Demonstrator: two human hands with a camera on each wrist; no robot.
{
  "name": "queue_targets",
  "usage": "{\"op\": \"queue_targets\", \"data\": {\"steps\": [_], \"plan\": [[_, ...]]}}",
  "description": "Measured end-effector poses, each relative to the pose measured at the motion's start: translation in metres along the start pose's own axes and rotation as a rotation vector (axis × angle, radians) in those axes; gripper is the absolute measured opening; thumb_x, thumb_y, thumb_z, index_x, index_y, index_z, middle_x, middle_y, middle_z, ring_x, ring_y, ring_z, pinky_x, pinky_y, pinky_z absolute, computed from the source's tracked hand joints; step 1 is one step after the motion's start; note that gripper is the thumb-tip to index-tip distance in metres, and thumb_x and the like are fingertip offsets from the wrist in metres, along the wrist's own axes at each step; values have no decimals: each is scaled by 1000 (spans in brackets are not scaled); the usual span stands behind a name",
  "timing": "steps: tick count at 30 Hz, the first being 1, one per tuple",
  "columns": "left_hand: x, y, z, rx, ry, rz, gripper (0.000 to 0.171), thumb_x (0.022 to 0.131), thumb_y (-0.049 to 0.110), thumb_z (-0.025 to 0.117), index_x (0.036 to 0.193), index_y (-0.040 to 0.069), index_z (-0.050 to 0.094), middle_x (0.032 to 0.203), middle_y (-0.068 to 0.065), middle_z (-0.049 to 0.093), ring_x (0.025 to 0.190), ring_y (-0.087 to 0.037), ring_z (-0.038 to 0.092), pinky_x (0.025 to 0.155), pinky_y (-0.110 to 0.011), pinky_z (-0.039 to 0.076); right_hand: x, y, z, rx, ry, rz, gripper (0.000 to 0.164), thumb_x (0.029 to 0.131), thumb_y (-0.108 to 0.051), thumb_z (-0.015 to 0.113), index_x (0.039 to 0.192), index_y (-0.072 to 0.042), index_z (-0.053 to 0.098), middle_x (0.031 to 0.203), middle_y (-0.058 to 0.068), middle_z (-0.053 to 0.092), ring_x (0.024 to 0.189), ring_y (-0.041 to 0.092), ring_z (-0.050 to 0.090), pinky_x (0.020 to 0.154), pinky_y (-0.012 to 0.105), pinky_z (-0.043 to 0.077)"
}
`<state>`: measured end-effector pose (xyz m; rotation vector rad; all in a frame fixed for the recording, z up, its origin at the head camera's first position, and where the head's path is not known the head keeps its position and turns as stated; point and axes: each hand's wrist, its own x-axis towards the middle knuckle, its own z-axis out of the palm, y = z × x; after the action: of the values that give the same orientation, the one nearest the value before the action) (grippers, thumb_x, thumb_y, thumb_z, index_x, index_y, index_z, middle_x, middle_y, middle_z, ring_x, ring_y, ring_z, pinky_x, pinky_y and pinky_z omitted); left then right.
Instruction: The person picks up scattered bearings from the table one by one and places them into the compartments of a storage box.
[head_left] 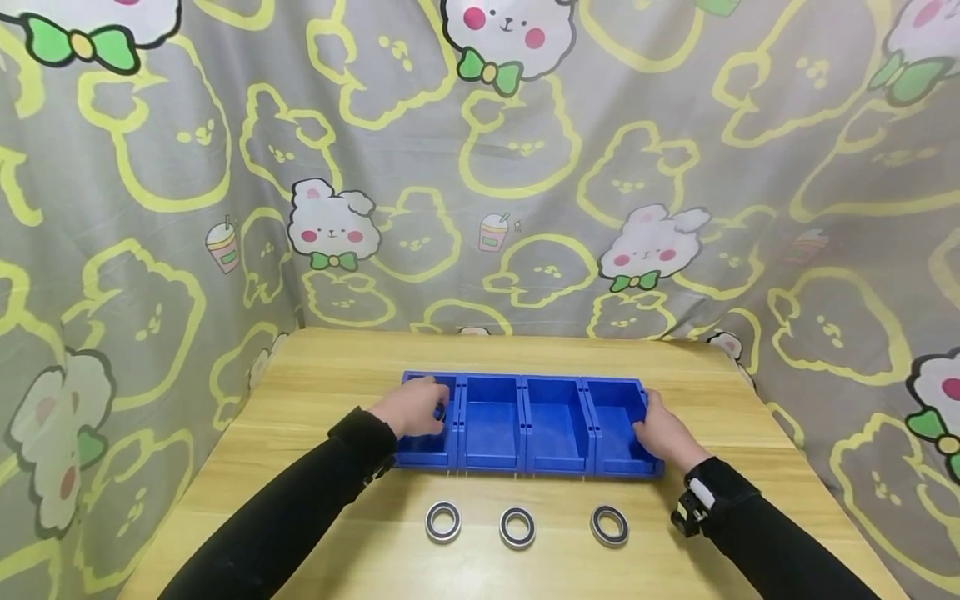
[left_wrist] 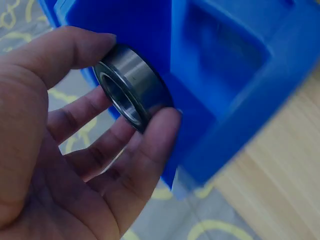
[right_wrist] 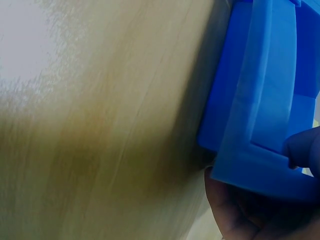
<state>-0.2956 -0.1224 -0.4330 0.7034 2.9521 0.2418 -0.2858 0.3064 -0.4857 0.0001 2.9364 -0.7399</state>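
Observation:
Four-walled blue bins stand joined in a row (head_left: 491,425) on the wooden table. My left hand (head_left: 413,407) reaches over the leftmost bin and pinches a ball bearing (left_wrist: 132,82) between thumb and finger, its steel outer ring and dark seal showing in the left wrist view. The bearing is tilted, close to the bin's blue inner wall (left_wrist: 125,25). At the other end, my right hand (head_left: 667,433) grips the side wall of the rightmost bin (right_wrist: 270,170), thumb inside and fingers outside. In front of the row lie three more bearings: left (head_left: 443,522), middle (head_left: 517,528) and right (head_left: 610,526).
The wooden table (head_left: 337,358) reaches back to a grey curtain (head_left: 420,167) with yellow outlines and cartoon rabbits, which also hangs along both sides. A small device (head_left: 693,504) is strapped to the right wrist.

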Motion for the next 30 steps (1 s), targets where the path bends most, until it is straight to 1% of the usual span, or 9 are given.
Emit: {"op": "queue_targets", "data": {"steps": [3, 6, 10, 15, 19, 25, 30], "plan": [[5, 2, 10, 17, 14, 4, 25, 78, 16, 83, 98, 9, 70, 91, -4, 61, 84, -20, 57, 81, -39, 52, 0, 1, 1, 7, 12, -11, 66, 96, -4, 49, 145, 19, 12, 128, 50, 45, 110, 53, 58, 90, 60, 48], [11, 1, 20, 36, 33, 24, 21, 76, 12, 83, 90, 9, 68, 84, -2, 59, 81, -20, 56, 77, -39, 51, -1, 2, 2, 12, 25, -15, 66, 95, -5, 49, 144, 19, 13, 128, 50, 45, 111, 54, 57, 91, 61, 47], [15, 0, 29, 51, 39, 29, 21, 74, 9, 83, 88, 8, 67, 82, -5, 60, 82, -23, 59, 79, -40, 52, -1, 4, 3, 18, 30, -24, 66, 94, -4, 50, 144, 20, 13, 128, 50, 44, 111, 54, 57, 90, 61, 47], [15, 1, 33, 52, 34, 15, 22, 74, 6, 83, 85, 6, 65, 83, -9, 62, 83, -25, 60, 81, -41, 53, -1, 3, 3, 19, 26, -22, 66, 95, -5, 50, 144, 20, 13, 130, 50, 43, 113, 53, 56, 92, 61, 47], [18, 0, 38, 57, 22, 1, 20, 76, 5, 82, 87, 5, 65, 85, -10, 63, 84, -25, 61, 82, -41, 53, -1, 1, 3, 17, 14, -3, 67, 96, -5, 49, 145, 19, 11, 132, 50, 41, 114, 53, 56, 92, 61, 47], [18, 2, 38, 68, 22, -4, 18, 77, 6, 81, 88, 5, 66, 87, -10, 63, 83, -25, 61, 82, -41, 53, -1, 1, 1, 19, 10, 8, 67, 96, -5, 49, 146, 19, 10, 133, 50, 40, 115, 54, 55, 93, 62, 46], [18, 3, 39, 80, 19, -13, 17, 78, 6, 79, 90, 4, 67, 88, -12, 64, 85, -27, 63, 82, -42, 54, 0, 3, 3, 20, 6, 6, 67, 97, -6, 48, 146, 19, 10, 134, 50, 39, 115, 54, 54, 93, 62, 46]]}}
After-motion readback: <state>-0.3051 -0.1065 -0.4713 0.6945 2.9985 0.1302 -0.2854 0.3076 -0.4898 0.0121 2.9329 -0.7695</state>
